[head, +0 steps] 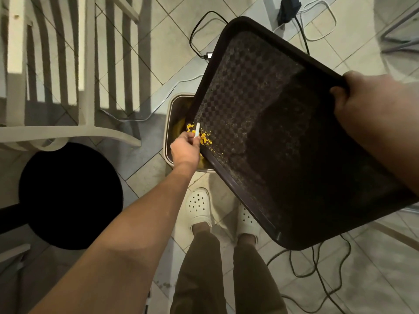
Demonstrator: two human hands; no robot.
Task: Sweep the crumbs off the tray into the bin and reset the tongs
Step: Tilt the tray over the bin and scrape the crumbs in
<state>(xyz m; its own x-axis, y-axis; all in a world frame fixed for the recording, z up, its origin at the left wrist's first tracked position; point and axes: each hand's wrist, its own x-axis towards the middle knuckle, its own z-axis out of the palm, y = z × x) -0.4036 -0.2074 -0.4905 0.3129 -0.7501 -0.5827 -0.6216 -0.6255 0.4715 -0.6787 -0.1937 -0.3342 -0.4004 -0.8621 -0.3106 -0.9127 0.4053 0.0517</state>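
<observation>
Left hand (184,150) pinches white scraper (197,130) at tray's lower corner, in yellow crumbs (204,137). Right hand (371,109) grips tray (272,132) far edge, tray tilted over bin (169,132).

The right hand (371,109) grips the rim of the tilted tray (283,132). The left hand (184,147) holds a small white tool (197,130) against yellow crumbs (204,138) at the tray's low edge, above the bin (169,123).

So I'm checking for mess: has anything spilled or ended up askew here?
No spill shows. The yellow crumbs sit at the tilted tray's low corner above the bin, beside the white tool.
</observation>
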